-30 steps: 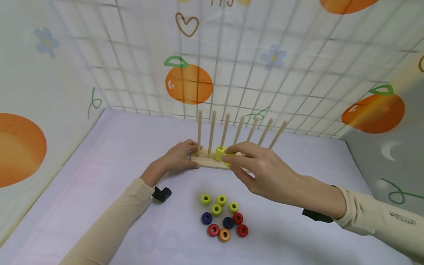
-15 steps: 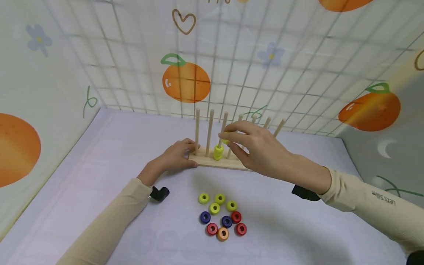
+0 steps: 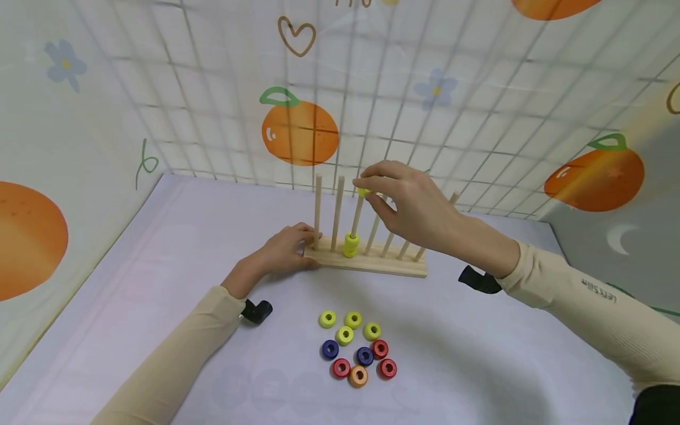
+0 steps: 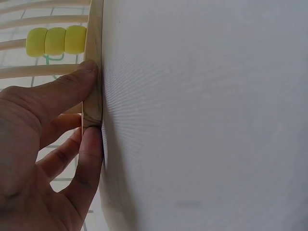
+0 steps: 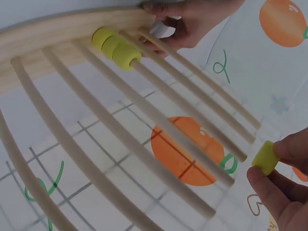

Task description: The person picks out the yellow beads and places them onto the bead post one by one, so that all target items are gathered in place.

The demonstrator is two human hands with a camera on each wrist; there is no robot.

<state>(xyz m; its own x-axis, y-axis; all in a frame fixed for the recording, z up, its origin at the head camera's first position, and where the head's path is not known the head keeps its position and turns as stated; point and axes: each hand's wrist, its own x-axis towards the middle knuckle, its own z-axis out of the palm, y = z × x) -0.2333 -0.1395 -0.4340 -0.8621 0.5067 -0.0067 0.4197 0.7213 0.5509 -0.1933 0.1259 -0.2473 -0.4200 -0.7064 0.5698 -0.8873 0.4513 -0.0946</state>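
My left hand [image 3: 284, 251] grips the left end of a wooden base [image 3: 377, 265], thumb on the near side, from which a row of several pegs rises. Three yellow beads [image 5: 115, 49] are stacked at the foot of the third peg from the left [image 3: 358, 217]. At that peg's upper end, my right hand [image 3: 419, 203] pinches another yellow bead [image 5: 265, 158] between thumb and fingertips. The right wrist view has this bead close beside the peg tips. Part of the bead is hidden by the fingers in the head view.
Loose beads lie on the white table [image 3: 223, 378] in front of the base: several yellow ones [image 3: 345, 336], two dark blue [image 3: 330, 349], three red [image 3: 341, 369] and one orange [image 3: 358, 376]. Behind the base stands a wire grid under a printed cloth [image 3: 467, 112].
My right hand has risen with the yellow bead from low beside the stack to the top of the third peg. My left hand keeps its grip on the base.
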